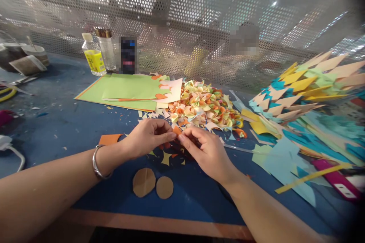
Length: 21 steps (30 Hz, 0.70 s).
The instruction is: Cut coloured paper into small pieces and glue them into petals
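Between my two hands is a small piece of orange paper (177, 130), pinched by the fingertips from both sides. My left hand (151, 135), with a silver bangle on its wrist, has thumb and forefinger closed on the paper's left side. Thumb and fingers of my right hand (203, 148) grip its right side. Below the hands lie paper offcuts (166, 157). Nearer me rest two round cardboard discs, a larger one (144, 182) and a smaller one (164, 187). An orange paper sheet (110, 139) lies partly behind my left wrist.
Behind my hands rises a pile of folded paper pieces (203, 104), beside green paper sheets (128, 89). A bottle (95, 59) and glass jar (107, 51) stand back left. To the right are a spiky paper construction (296, 87), blue paper (288, 159) and a magenta tool (335, 180).
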### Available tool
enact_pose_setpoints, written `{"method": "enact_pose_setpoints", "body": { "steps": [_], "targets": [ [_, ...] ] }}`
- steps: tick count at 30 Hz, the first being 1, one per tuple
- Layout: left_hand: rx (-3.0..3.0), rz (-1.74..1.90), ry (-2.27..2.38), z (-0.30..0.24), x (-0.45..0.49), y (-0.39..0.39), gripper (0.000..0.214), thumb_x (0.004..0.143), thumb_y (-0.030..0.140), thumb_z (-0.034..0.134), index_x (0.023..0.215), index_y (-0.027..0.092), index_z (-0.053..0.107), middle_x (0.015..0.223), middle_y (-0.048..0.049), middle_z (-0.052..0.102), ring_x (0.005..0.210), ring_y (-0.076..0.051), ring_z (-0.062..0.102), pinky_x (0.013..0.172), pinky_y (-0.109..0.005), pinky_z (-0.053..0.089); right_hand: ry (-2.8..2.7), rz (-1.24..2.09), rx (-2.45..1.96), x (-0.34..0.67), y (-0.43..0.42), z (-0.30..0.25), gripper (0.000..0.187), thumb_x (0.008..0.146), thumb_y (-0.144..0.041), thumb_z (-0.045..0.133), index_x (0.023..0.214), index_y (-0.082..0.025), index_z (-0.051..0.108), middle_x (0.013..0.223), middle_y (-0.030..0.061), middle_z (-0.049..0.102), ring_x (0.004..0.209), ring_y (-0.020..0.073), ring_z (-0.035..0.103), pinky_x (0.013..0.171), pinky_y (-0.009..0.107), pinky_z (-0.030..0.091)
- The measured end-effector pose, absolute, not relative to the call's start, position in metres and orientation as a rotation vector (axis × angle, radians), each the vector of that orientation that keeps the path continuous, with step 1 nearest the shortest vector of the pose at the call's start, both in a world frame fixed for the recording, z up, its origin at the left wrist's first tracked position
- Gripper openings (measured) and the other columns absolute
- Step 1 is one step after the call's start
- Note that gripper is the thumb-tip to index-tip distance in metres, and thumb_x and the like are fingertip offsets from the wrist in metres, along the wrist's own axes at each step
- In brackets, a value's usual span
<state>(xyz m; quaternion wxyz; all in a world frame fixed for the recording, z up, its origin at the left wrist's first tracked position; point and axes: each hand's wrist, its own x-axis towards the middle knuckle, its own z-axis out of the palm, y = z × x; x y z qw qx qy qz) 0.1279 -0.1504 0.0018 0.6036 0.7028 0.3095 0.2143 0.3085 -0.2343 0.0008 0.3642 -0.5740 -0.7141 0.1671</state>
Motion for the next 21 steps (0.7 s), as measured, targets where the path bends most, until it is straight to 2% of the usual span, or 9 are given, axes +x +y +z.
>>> {"method": "enact_pose_setpoints", "body": {
  "steps": [5,11,17,21],
  "targets": [
    [1.574,0.593,0.714,-0.001,0.130,-0.152,0.021,0.079,0.030,0.069,0.090,0.013,0.062,0.076,-0.0031,0.068,0.066,-0.011,0.063,0.064,-0.025,0.052,-1.850,0.388,-1.466,0.309,-0.236,-0.001,0.021,0.093,-0.031,0.054,0.078,-0.018,0.059,0.067,-0.0020,0.055,0.059,0.0092,0.050,0.056,0.023,0.038],
    [1.880,0.651,0.725,0.005,0.124,-0.147,0.016,0.084,0.030,0.062,0.085,0.014,0.066,0.072,-0.0031,0.068,0.064,-0.011,0.063,0.059,-0.023,0.049,-1.862,0.420,-1.446,0.308,-0.238,-0.002,0.022,0.092,-0.031,0.055,0.075,-0.018,0.059,0.065,-0.0021,0.055,0.057,0.0091,0.048,0.055,0.023,0.038],
    [2.117,0.793,0.841,0.012,0.112,-0.131,0.014,0.082,0.027,0.062,0.088,0.016,0.068,0.072,-0.0026,0.069,0.063,-0.011,0.062,0.058,-0.023,0.048,-1.993,0.564,-1.435,0.303,-0.240,-0.003,0.022,0.091,-0.033,0.057,0.078,-0.017,0.065,0.070,0.0001,0.059,0.058,0.0097,0.053,0.053,0.023,0.041],
    [2.242,0.797,0.861,0.012,0.109,-0.125,0.013,0.081,0.026,0.062,0.087,0.017,0.070,0.073,-0.0019,0.070,0.064,-0.011,0.061,0.058,-0.023,0.046,-1.998,0.506,-1.480,0.309,-0.241,-0.002,0.024,0.091,-0.038,0.057,0.080,-0.018,0.066,0.072,0.0002,0.061,0.057,0.0096,0.052,0.053,0.023,0.040]
  ]
}}
